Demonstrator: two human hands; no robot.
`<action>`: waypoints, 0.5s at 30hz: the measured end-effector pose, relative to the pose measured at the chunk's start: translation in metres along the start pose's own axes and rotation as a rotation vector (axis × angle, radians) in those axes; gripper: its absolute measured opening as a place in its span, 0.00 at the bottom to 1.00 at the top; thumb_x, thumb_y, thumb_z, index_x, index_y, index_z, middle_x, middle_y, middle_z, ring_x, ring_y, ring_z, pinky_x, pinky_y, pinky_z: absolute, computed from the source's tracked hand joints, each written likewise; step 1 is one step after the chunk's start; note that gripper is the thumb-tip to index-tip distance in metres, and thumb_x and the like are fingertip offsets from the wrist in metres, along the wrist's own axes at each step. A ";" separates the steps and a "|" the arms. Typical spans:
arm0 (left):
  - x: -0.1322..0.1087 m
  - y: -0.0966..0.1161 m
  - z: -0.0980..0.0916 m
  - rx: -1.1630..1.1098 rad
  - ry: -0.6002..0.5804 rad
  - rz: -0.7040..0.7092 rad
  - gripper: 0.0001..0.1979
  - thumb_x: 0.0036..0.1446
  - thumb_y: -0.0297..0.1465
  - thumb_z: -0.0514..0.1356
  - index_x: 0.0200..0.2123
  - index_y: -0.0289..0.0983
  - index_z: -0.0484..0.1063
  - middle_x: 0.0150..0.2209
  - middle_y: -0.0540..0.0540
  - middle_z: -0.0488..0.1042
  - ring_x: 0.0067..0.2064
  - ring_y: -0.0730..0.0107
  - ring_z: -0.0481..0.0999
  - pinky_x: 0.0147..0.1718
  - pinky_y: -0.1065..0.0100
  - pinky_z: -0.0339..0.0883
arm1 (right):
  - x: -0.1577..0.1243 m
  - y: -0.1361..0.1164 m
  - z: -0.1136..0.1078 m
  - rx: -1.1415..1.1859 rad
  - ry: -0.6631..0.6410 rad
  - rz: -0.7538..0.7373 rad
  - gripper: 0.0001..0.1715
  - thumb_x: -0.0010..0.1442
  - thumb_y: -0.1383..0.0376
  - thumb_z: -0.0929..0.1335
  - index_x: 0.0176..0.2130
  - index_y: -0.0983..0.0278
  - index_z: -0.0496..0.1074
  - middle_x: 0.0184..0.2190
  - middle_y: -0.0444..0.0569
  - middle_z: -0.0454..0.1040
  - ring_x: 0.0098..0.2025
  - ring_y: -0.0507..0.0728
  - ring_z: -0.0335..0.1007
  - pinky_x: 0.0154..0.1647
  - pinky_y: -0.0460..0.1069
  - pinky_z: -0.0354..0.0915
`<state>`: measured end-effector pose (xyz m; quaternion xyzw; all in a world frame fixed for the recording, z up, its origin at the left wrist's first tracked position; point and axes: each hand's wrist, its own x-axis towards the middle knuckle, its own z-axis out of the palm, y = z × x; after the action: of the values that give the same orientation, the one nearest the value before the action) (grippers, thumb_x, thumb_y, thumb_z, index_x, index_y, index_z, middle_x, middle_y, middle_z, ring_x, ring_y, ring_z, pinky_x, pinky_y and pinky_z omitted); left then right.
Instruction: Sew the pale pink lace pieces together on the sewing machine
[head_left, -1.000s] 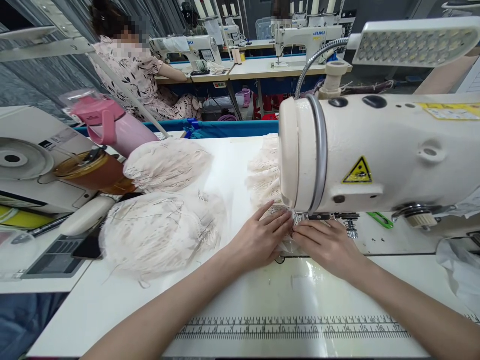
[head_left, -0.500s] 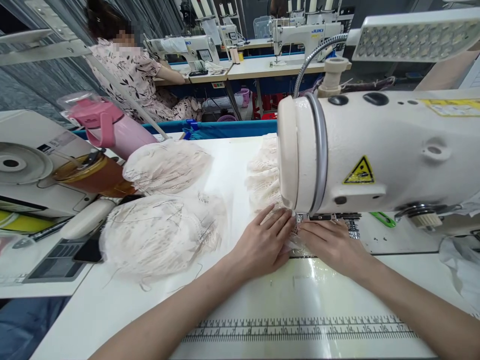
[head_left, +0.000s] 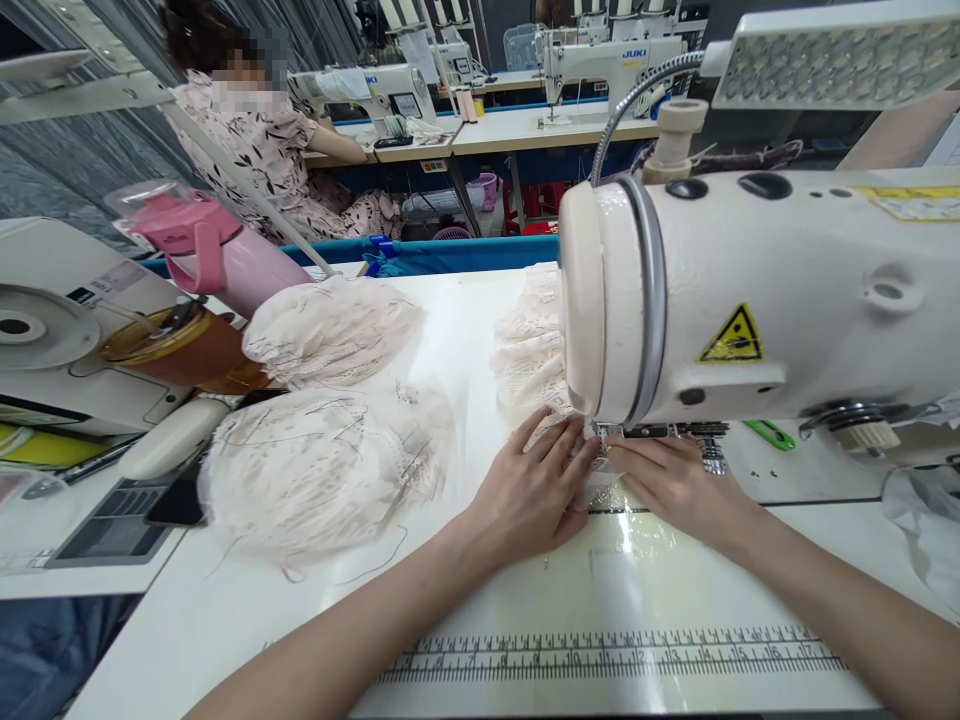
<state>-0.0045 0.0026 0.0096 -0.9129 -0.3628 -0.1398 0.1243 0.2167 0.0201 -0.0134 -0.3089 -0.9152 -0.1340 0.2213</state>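
Observation:
Cream lace fabric (head_left: pixel 530 345), gathered in ruffles, lies on the table and runs under the head of a white sewing machine (head_left: pixel 720 300). My left hand (head_left: pixel 536 485) rests on its near part, fingers stretched out and slightly spread, left of the presser foot (head_left: pixel 602 430). Close to the right of the foot, my right hand (head_left: pixel 679 485) has its fingers bent and pressed together at the fabric's edge; their tips are partly hidden. A thin, sheer strip of the fabric shows between the hands. The machine head hides the needle.
Two bundles of cream fabric, a near one (head_left: pixel 322 470) and a far one (head_left: pixel 334 330), lie left. Beyond stand a pink bottle (head_left: pixel 232 255) and an amber container (head_left: pixel 176 345). A green thread snipper (head_left: pixel 770 435) lies right. A ruler (head_left: pixel 615 655) marks the front edge. Another person (head_left: pixel 247 150) sits behind.
The view has shifted slightly, so the machine sits a little further right. My left hand's fingers have moved slightly on the fabric, and the gap between my hands looks a bit wider.

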 end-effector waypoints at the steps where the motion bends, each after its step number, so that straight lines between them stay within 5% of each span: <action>1: 0.000 0.000 0.000 0.002 -0.002 -0.004 0.22 0.60 0.36 0.51 0.54 0.32 0.68 0.52 0.37 0.73 0.56 0.55 0.70 0.60 0.51 0.53 | -0.001 0.001 0.001 -0.005 -0.002 0.009 0.14 0.64 0.71 0.61 0.44 0.62 0.73 0.42 0.47 0.76 0.42 0.51 0.70 0.47 0.49 0.63; 11: 0.001 -0.002 -0.001 -0.014 -0.038 -0.024 0.22 0.59 0.35 0.53 0.55 0.34 0.67 0.52 0.38 0.73 0.56 0.55 0.69 0.61 0.48 0.49 | -0.001 0.001 -0.005 -0.102 0.026 0.106 0.15 0.60 0.70 0.65 0.46 0.59 0.73 0.38 0.42 0.78 0.33 0.50 0.70 0.32 0.48 0.61; 15: 0.001 -0.002 0.000 -0.019 -0.035 -0.041 0.21 0.60 0.35 0.52 0.55 0.35 0.67 0.51 0.39 0.74 0.55 0.55 0.70 0.61 0.47 0.48 | -0.001 0.000 -0.007 -0.222 -0.018 0.023 0.18 0.59 0.75 0.64 0.46 0.62 0.73 0.37 0.43 0.78 0.34 0.50 0.70 0.29 0.49 0.59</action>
<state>-0.0052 0.0052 0.0101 -0.9086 -0.3824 -0.1298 0.1065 0.2192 0.0171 -0.0078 -0.3433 -0.8930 -0.2293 0.1791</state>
